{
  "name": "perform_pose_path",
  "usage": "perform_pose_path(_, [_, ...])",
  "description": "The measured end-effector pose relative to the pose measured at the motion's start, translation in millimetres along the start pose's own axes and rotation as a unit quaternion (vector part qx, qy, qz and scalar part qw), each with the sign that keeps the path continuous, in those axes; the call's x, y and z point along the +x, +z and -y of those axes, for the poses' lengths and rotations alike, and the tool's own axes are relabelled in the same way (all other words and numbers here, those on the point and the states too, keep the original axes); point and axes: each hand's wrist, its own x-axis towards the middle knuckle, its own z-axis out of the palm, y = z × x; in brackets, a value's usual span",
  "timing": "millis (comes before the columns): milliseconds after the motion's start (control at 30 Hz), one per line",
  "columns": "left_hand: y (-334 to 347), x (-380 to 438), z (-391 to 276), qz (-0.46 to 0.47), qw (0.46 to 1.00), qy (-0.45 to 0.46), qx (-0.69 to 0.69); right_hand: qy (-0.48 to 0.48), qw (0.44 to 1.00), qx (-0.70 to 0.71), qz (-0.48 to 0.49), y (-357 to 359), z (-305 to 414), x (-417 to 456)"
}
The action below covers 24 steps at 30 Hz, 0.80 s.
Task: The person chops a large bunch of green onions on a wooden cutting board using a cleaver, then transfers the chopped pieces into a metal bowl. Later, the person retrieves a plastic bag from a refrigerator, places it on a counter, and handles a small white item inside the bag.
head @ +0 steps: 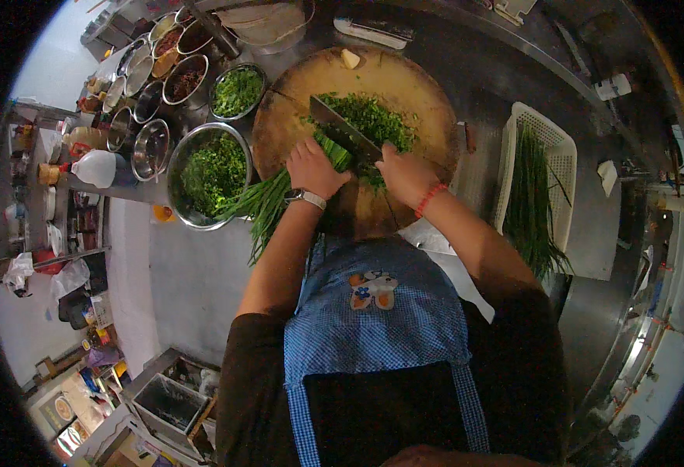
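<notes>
On a round wooden chopping block (301, 82), my left hand (314, 169) presses down on a bunch of long green chives (266, 201). The cut end of the bunch lies against the blade of a cleaver (342, 124), and the loose ends hang over the block's near left edge. My right hand (409, 174) grips the cleaver, whose handle is hidden in the fist. Beyond the blade spreads a heap of chopped greens (377, 119). A pale yellow piece of food (350, 58), perhaps ginger, sits near the block's far edge.
Left of the block stand a large steel bowl (174, 201) and a smaller bowl (263, 93), both with chopped greens. Several seasoning bowls (185, 79) crowd the far left, near a white plastic jug (96, 168). A white plastic basket (562, 169) at right holds long chives (526, 198).
</notes>
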Motion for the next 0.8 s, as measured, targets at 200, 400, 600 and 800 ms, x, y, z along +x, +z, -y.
perform_pose_path(200, [-1.1, 0.7, -1.1, 0.027, 1.0, 0.0, 0.008, -0.057, 0.996, -0.069, -0.006, -8.4, -5.9, -29.0])
perform_pose_path(400, [-2.5, 1.5, -1.6, 0.002, 1.0, 0.022, -0.002, -0.005, 0.998, -0.042, 0.045, 35.9, -7.0, 24.5])
perform_pose_path(600, [5.1, 0.7, 2.3, -0.025, 0.999, 0.018, 0.008, -0.011, 1.0, -0.013, 0.013, 20.6, -13.9, 4.5])
perform_pose_path(800, [0.9, -2.0, -0.5, 0.004, 1.0, 0.0, -0.001, -0.046, 0.998, -0.044, 0.014, -12.3, -0.1, -32.8])
